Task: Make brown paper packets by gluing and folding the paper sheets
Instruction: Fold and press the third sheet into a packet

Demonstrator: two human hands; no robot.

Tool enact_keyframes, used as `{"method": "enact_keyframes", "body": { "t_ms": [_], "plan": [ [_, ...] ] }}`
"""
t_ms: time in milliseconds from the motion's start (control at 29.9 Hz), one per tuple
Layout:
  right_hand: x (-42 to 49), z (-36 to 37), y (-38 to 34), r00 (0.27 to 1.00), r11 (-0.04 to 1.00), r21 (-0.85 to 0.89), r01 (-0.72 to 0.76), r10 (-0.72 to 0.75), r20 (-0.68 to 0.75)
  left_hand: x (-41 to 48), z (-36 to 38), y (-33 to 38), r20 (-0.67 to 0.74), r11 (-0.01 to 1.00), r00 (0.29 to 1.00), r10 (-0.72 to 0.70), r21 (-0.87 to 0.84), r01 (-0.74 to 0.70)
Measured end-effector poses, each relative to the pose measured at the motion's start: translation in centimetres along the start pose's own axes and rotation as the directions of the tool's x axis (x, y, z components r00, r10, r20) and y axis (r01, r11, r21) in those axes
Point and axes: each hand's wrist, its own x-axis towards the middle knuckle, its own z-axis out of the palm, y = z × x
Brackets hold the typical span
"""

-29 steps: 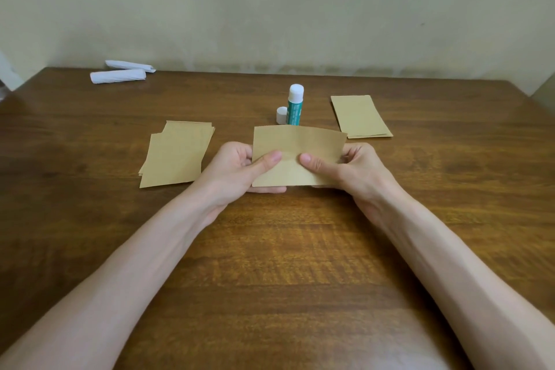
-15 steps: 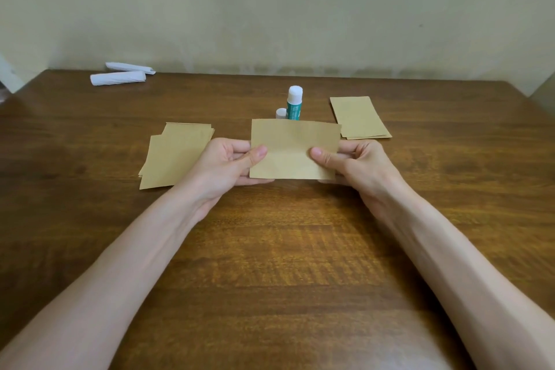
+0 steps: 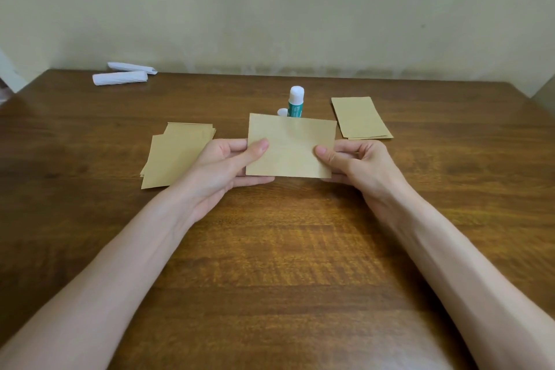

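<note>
Pinching the rectangular brown paper sheet by its edges above the wooden counter, the left hand and right hand have slid thumbs outward, flattening its bow; likely ready for folding.

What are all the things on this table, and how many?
Held sheet: one, brown, middle, between both hands.
Left paper pile: one, brown, left of held sheet.
Right paper pile: one, brown, far right.
Glue stick: one, green and white, upright behind held sheet.
Cap: one, white, beside glue stick.
Folded pieces: two, white, far left corner.
Table: one, dark wood, under everything.
Left hand: one, pinches sheet's left end.
Right hand: one, pinches sheet's right end.
</note>
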Motion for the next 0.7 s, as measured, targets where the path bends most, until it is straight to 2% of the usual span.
{"method": "enact_keyframes", "body": {
  "t_ms": [234,434,568,701],
  "plan": [
    [-0.2,1.2,0.5,0.993,0.996,0.078,0.052,-0.059,0.099,0.0,0.8,-0.8,-0.085,0.999,0.996,0.039,0.025,-0.037],
    [0.2,2.0,1.4,0.997,0.996,0.051,0.069,-0.07,0.02,-0.1,1.5,-1.0,-0.075,0.993,0.997,0.034,0.112,-0.026],
    [0.3,1.9,1.6,0.998,0.999,0.025,0.047,-0.048,0.052,-0.1,1.5,-1.0,-0.137,0.991,0.99,0.022,0.137,-0.003],
    [0.4,1.5,1.3,0.998,0.999,0.003,0.035,-0.035,0.058,-0.2,1.6,-0.9,-0.116,0.994,0.993,0.01,0.11,0.003]
  ]
}}
